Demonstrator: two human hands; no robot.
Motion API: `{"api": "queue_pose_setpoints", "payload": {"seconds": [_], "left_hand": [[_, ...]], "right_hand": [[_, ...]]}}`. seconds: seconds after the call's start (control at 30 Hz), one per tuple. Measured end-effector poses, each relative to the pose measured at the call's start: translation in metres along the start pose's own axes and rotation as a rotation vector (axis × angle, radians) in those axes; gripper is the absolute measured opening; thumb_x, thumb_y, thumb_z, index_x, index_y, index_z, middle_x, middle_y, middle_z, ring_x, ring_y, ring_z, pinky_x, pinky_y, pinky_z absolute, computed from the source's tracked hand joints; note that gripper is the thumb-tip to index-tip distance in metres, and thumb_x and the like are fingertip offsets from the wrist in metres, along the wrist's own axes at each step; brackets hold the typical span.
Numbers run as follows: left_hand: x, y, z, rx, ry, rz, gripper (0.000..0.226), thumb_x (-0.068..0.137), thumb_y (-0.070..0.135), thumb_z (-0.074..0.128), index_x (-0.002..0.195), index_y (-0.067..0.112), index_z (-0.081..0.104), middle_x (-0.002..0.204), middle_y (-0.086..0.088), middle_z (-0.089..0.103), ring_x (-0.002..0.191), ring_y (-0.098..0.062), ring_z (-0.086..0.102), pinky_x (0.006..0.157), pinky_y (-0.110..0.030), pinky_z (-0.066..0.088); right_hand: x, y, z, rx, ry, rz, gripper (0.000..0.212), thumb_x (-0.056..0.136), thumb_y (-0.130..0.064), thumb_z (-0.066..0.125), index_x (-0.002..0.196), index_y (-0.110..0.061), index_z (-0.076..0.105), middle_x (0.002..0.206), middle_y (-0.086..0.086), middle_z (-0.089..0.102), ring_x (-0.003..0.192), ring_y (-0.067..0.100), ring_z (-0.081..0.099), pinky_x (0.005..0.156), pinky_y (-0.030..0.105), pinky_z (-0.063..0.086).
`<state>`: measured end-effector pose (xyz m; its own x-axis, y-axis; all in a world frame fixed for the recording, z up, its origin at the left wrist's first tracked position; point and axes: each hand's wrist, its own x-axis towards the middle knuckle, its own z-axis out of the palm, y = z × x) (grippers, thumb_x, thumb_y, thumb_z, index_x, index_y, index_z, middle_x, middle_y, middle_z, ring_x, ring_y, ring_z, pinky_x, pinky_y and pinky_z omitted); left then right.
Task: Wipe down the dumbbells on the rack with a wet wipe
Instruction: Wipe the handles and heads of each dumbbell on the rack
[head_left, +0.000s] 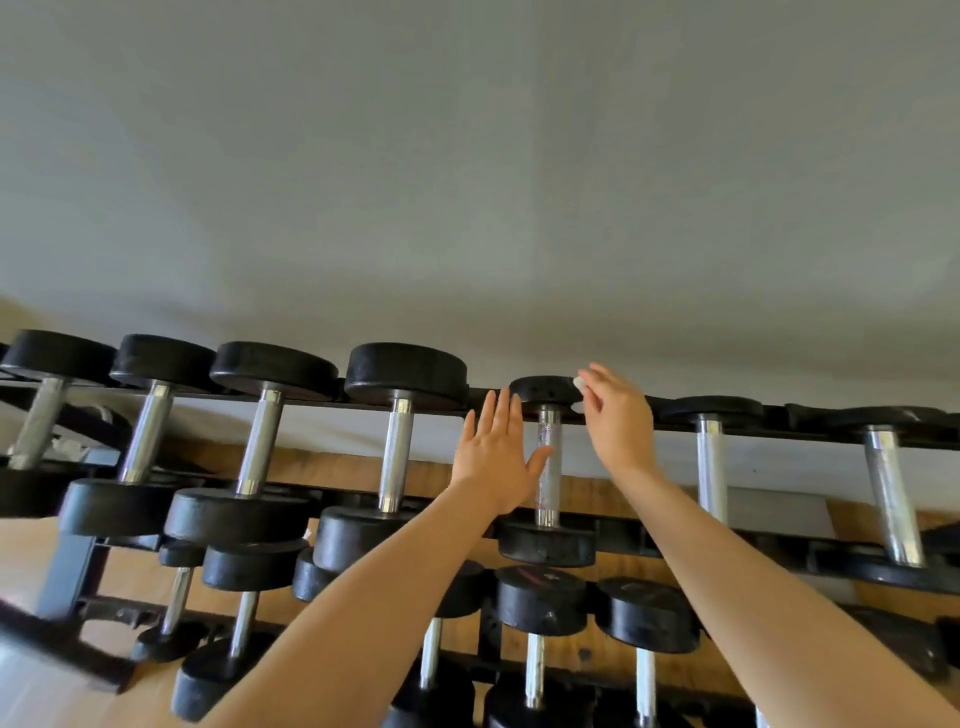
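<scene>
Seen from a head camera, two bare arms reach forward to a black dumbbell rack (618, 535) against a pale wall (467, 182); the landmark is the small dumbbell (546, 467) with a chrome handle on the top shelf, between the two hands. The right hand (618, 421) is just right of this dumbbell's far end plate; its grip is pinched, thumb and fingertips holding a small white wad, the wet wipe (578, 383), against the right rim of that plate; the wipe sits at the very tip of the grip, touching the plate's edge. The left hand (496, 454) is just left of the same dumbbell, fingers straight and spread, palm facing away, thumb lying across the front of the chrome handle; whether it touches the handle cannot be told. Larger dumbbells (400, 436) stand in a row to the left of the landmark; slimmer ones (709, 457) stand to its right; more lie on the lower shelf below it, over a wooden floor (31, 561).
</scene>
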<state>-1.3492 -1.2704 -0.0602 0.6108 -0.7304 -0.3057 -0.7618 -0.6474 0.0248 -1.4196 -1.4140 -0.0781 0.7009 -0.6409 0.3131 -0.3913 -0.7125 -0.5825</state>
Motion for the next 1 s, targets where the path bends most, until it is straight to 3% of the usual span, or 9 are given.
{"api": "queue_pose_setpoints", "payload": {"seconds": [0.13,0.27,0.4,0.53,0.67,0.77,0.87,0.93,1.0], "left_hand": [[0.015,0.004,-0.003,0.003,-0.004,-0.028,0.076,0.1,0.057,0.015,0.153,0.009,-0.012,0.162,-0.008,-0.015,0.148,-0.024,-0.015,0.119,-0.04,-0.005],[0.024,0.01,0.003,-0.015,0.001,-0.02,0.076,0.1,0.058,0.017,0.153,0.01,-0.012,0.162,-0.006,-0.015,0.148,-0.021,-0.016,0.119,-0.04,-0.005],[0.026,0.009,0.01,-0.054,-0.009,-0.024,0.076,0.1,0.058,0.017,0.153,0.012,-0.014,0.161,-0.005,-0.017,0.148,-0.019,-0.017,0.119,-0.037,-0.006],[0.024,0.006,0.015,-0.07,-0.011,0.0,0.074,0.102,0.053,0.021,0.153,0.01,-0.012,0.161,-0.007,-0.015,0.148,-0.02,-0.016,0.122,-0.036,-0.003],[0.02,0.001,0.017,-0.091,-0.03,0.005,0.075,0.101,0.054,0.019,0.152,0.009,-0.014,0.161,-0.007,-0.017,0.148,-0.02,-0.017,0.12,-0.035,-0.005],[0.02,-0.002,0.014,-0.093,-0.023,0.047,0.075,0.102,0.053,0.021,0.152,0.009,-0.015,0.161,-0.006,-0.017,0.148,-0.019,-0.016,0.121,-0.036,-0.003],[0.023,-0.008,0.01,-0.105,-0.001,0.063,0.074,0.102,0.053,0.022,0.153,0.012,-0.012,0.162,-0.004,-0.015,0.148,-0.02,-0.015,0.122,-0.037,-0.001],[0.024,-0.012,0.009,-0.101,0.0,0.077,0.073,0.102,0.053,0.022,0.153,0.013,-0.012,0.162,-0.003,-0.014,0.148,-0.019,-0.014,0.122,-0.037,-0.001],[0.026,-0.015,0.008,-0.081,-0.004,0.099,0.072,0.102,0.052,0.022,0.153,0.013,-0.012,0.162,-0.003,-0.013,0.148,-0.019,-0.015,0.121,-0.036,-0.003]], "right_hand": [[0.0,0.014,0.005,-0.006,-0.073,-0.072,0.033,0.091,-0.004,0.058,0.124,-0.001,0.059,0.132,0.015,0.056,0.124,0.029,0.052,0.101,0.025,0.029],[0.007,0.009,0.019,0.012,-0.109,-0.157,0.032,0.087,0.001,0.063,0.119,0.002,0.063,0.125,0.018,0.06,0.117,0.033,0.057,0.099,0.033,0.037],[0.012,0.003,0.028,-0.025,-0.161,-0.233,0.038,0.088,0.003,0.06,0.126,0.002,0.057,0.134,0.018,0.054,0.127,0.032,0.049,0.104,0.039,0.037],[0.008,-0.007,0.04,-0.108,-0.346,-0.498,0.045,0.086,0.003,0.061,0.131,0.001,0.052,0.139,0.017,0.049,0.133,0.03,0.042,0.105,0.044,0.039],[0.007,-0.002,0.034,-0.123,-0.219,-0.458,0.044,0.074,0.007,0.074,0.116,0.0,0.065,0.126,0.015,0.06,0.121,0.029,0.055,0.096,0.038,0.043],[0.003,0.008,0.025,0.014,-0.031,-0.171,0.033,0.083,0.003,0.066,0.116,0.0,0.064,0.125,0.015,0.061,0.118,0.031,0.057,0.098,0.032,0.038],[0.001,0.009,0.027,0.103,0.034,0.07,0.031,0.089,0.001,0.059,0.12,0.004,0.061,0.128,0.019,0.058,0.123,0.032,0.053,0.102,0.03,0.035],[0.004,0.002,0.03,0.047,-0.032,-0.042,0.034,0.088,0.004,0.06,0.122,0.004,0.059,0.131,0.019,0.055,0.126,0.032,0.05,0.104,0.033,0.033],[0.008,-0.008,0.035,-0.018,-0.149,-0.272,0.038,0.081,0.007,0.066,0.119,0.004,0.061,0.128,0.019,0.058,0.123,0.033,0.052,0.103,0.042,0.038]]}}
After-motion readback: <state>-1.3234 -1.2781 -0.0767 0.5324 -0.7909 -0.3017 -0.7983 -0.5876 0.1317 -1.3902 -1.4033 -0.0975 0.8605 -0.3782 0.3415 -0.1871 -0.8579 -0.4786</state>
